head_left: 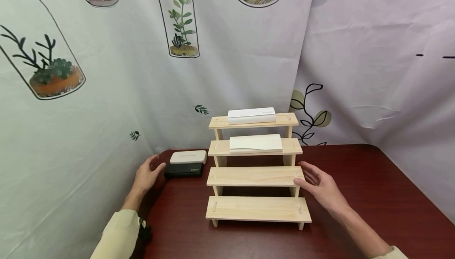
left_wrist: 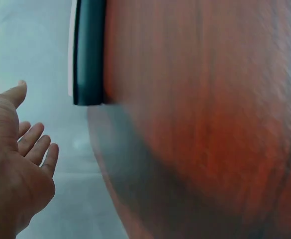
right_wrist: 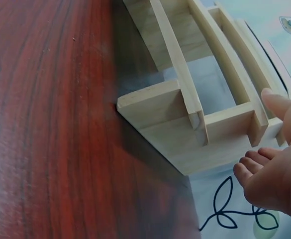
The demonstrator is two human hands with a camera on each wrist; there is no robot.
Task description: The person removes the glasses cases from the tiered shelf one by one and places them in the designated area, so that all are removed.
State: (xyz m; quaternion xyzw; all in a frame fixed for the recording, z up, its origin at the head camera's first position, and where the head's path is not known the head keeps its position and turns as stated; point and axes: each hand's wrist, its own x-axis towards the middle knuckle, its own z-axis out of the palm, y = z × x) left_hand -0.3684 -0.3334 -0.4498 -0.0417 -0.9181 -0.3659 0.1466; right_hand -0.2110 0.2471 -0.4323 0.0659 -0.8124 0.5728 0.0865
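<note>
My left hand [head_left: 145, 177] is held with fingers spread at the table's left edge, beside a black case [head_left: 183, 170]. In the left wrist view a gap shows between that hand and the case. A white case [head_left: 188, 156] lies just behind the black one. On the right, my right hand [head_left: 324, 190] is at the side of a four-step wooden display stand [head_left: 254, 176], thumb by the second step from the bottom. Whether it touches the wood I cannot tell. A long white box [head_left: 251, 116] sits on the top step, and a white flat-topped case [head_left: 256, 143] on the step below.
The stand is on a dark red wooden table [head_left: 362, 196]. Pale cloth [head_left: 227, 73] printed with plants hangs behind the table and along its sides.
</note>
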